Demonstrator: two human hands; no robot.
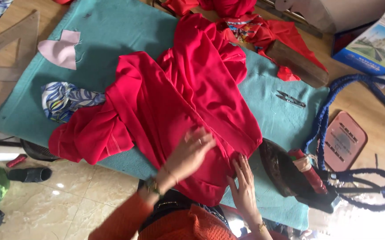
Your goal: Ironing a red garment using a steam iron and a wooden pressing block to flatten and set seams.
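Both hands lay flat, fingers spread, gripping nothing: left hand (191, 151) & right hand (244, 184) smoothing red garment (179, 102); iron (290, 171) just right of right hand; prob. pressing came next.

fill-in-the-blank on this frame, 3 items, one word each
1. Both hands press flat on the ___ garment.
2. The garment lies on a ___ pad covering the table.
3. The old iron sits beside the ___ hand, apart from the left hand.

Missing words: red; teal; right
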